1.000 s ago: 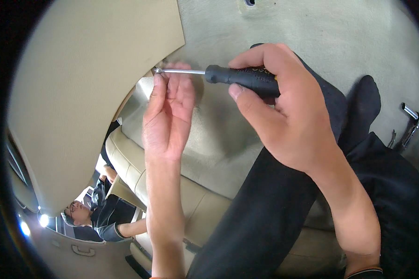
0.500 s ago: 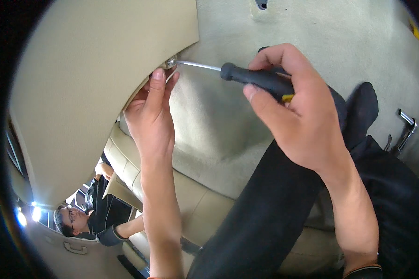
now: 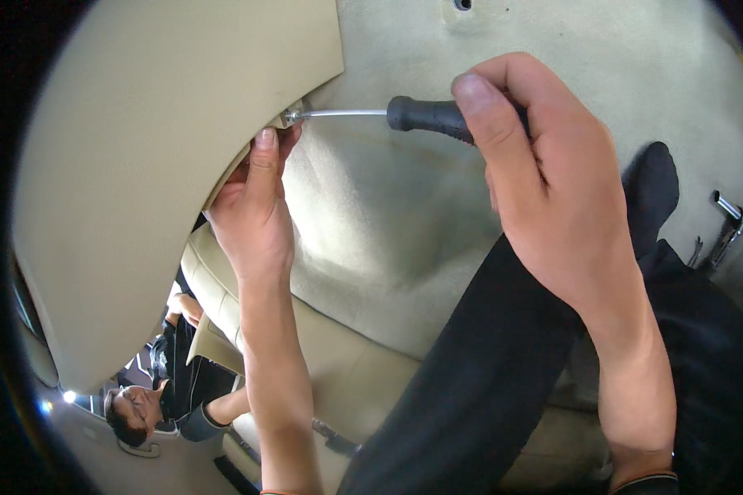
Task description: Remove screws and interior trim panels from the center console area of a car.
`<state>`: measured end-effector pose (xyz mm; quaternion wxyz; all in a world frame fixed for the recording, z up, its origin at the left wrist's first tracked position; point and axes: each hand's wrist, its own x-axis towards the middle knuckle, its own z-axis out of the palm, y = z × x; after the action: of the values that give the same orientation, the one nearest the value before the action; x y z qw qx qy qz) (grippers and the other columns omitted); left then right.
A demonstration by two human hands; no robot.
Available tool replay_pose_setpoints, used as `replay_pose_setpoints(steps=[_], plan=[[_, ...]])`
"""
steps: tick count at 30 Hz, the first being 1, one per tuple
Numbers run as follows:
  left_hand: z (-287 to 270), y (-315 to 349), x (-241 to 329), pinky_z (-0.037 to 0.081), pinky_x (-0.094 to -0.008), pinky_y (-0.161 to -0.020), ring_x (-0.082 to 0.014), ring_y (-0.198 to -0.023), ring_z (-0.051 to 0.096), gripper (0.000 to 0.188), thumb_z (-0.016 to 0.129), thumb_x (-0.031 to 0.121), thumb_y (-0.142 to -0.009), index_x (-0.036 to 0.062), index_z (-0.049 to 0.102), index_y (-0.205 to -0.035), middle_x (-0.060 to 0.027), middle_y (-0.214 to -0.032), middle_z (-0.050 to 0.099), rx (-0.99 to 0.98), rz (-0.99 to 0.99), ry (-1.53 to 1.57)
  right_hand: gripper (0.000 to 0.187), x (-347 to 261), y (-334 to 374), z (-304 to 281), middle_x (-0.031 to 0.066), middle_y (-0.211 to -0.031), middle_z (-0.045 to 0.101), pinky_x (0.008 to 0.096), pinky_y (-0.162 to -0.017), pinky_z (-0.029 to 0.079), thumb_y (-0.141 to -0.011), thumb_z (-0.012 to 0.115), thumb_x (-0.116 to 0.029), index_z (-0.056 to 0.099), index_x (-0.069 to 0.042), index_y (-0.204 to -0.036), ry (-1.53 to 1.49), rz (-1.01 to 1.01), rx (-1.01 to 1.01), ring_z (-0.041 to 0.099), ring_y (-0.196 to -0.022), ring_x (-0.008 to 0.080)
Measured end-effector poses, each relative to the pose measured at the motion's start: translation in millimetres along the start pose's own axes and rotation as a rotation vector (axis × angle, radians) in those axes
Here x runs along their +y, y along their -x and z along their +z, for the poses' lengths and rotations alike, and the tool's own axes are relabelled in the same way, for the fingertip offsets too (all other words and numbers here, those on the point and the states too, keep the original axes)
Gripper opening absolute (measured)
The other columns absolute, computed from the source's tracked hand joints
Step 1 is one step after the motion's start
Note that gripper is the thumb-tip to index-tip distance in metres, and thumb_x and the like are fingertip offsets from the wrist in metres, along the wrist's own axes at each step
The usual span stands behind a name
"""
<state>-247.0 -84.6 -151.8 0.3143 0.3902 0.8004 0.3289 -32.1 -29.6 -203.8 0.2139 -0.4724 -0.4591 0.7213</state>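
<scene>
My right hand is wrapped round the black handle of a screwdriver, thumb lying along the top. Its thin metal shaft points left, and the tip meets a small metal fitting at the edge of a large beige panel. Just below that fitting, my left hand grips the panel's edge. The left thumb shows in front, while the other fingers are partly hidden behind the edge.
Pale carpet lies beyond my black-clad legs. A metal ratchet wrench rests at the right. Beige seats run below my left arm. Another person in dark clothes is at the lower left.
My right hand has shifted its grip, the thumb coming up over the handle. The screwdriver now lies nearer level. In the picture, the panel and left hand sit slightly farther left.
</scene>
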Motion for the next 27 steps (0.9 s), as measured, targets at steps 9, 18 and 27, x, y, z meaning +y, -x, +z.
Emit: replay_pose_setpoints(steps=[9,18,27], plan=[[-10,2,-1,0.050,-0.0422,-0.098,-0.0242,-0.102,0.062,0.028,0.053,0.013,-0.096,-0.0019,0.054,-0.120,-0.0148,-0.106,0.063,-0.050,-0.012,-0.028,0.017,-3,1,6,0.0012,-0.078,0.054,0.0236,-0.053,0.034,-0.093,0.056,-0.016,0.057,-0.001,-0.101,0.004,-0.088,0.047,0.043,-0.062,0.0046],[-12,1,-3,0.049,-0.0427,-0.098,-0.0257,-0.104,0.061,0.027,0.053,0.010,-0.096,-0.0029,0.052,-0.120,-0.0160,-0.109,0.061,-0.037,0.001,-0.050,0.024,11,7,16,0.0055,-0.087,0.058,0.0229,-0.056,0.039,-0.092,0.059,-0.019,0.052,-0.003,-0.107,-0.048,-0.187,0.142,0.049,-0.066,0.0070],[-11,3,-8,0.049,-0.0446,-0.099,-0.0247,-0.105,0.059,0.029,0.052,0.009,-0.096,-0.0050,0.049,-0.120,-0.0168,-0.112,0.059,-0.015,0.038,-0.063,0.015,7,6,23,0.0043,-0.067,0.051,0.0246,-0.052,0.034,-0.091,0.059,-0.014,0.056,-0.002,-0.099,-0.194,-0.157,0.240,0.043,-0.057,0.0090]])
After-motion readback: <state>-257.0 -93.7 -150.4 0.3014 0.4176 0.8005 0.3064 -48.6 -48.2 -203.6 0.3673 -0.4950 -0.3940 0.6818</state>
